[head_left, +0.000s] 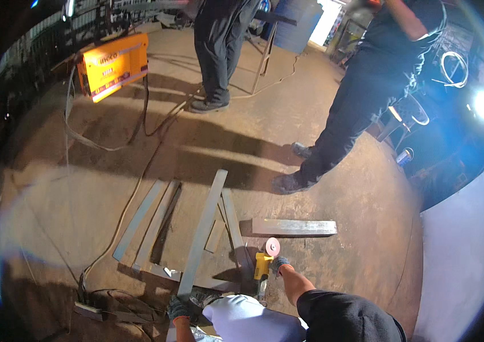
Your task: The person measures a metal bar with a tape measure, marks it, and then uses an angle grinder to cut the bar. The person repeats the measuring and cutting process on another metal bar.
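Observation:
My right hand (pixel 280 264), in a dark glove, is closed at the side of a yellow angle grinder (pixel 262 267). A pinkish disc (pixel 273 247) sits at the grinder's far end, turned upward. Low in the view my gloved left hand (pixel 179 308) grips the near end of a long flat metal bar (pixel 204 233). That bar slants away from me across other metal pieces on the floor, including a second bar (pixel 234 225) just to its right. My left fingers are partly hidden by the bar and shadow.
Two bars (pixel 138 219) lie left of mine. A thick metal tube (pixel 294 227) lies beyond the grinder. Two people in dark clothes (pixel 213 51) (pixel 347 108) stand ahead. A cable (pixel 133 196) runs along the floor near an orange welding machine (pixel 114 65). Bright light glares at right.

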Action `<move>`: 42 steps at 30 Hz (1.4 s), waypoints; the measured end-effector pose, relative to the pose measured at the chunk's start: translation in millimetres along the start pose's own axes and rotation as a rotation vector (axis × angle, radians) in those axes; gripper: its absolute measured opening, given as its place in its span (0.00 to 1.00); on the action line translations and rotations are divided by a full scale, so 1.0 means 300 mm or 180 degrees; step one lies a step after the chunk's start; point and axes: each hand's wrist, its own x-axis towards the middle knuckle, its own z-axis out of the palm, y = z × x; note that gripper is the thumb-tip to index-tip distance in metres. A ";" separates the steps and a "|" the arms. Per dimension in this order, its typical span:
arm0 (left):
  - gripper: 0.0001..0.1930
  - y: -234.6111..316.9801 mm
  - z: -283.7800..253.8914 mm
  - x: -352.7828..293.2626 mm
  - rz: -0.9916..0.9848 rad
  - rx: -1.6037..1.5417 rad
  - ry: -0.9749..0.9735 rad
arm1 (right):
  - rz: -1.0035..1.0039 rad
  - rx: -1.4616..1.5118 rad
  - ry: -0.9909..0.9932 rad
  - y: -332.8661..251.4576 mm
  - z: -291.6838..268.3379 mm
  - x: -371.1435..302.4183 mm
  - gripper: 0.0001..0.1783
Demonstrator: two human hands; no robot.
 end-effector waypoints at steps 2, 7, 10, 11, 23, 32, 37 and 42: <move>0.23 -0.079 -0.026 0.002 0.0058 -0.0058 -0.0240 | 0.0121 -0.0319 0.0077 0.039 -0.110 -0.016 0.15; 0.22 -0.263 -0.126 -0.055 0.0765 0.0328 -0.0279 | 0.0439 -0.0587 0.1221 0.041 -0.842 -0.319 0.13; 0.21 -0.273 -0.156 0.006 0.0902 0.0744 -0.0480 | -0.0114 -0.0535 0.2634 0.284 -1.366 -0.609 0.17; 0.21 -0.253 -0.164 0.049 0.0961 0.0909 -0.0566 | -0.0462 -0.0458 0.3202 0.365 -1.509 -0.736 0.20; 0.30 -0.143 -0.772 -0.507 0.1761 -0.1805 0.0053 | -0.1101 0.1484 0.5367 0.313 -2.035 -1.756 0.22; 0.36 -0.245 -0.685 -0.352 0.0364 0.0729 -0.0724 | 0.0918 -0.3627 0.4356 0.599 -2.204 -1.492 0.10; 0.37 -0.281 -0.606 -0.312 0.0634 0.0657 -0.0493 | -0.1989 0.0168 0.5520 0.638 -2.139 -1.473 0.27; 0.35 -0.252 -0.659 -0.441 0.0750 0.0256 -0.0392 | -0.2111 -0.0962 0.6354 0.396 -1.887 -1.774 0.40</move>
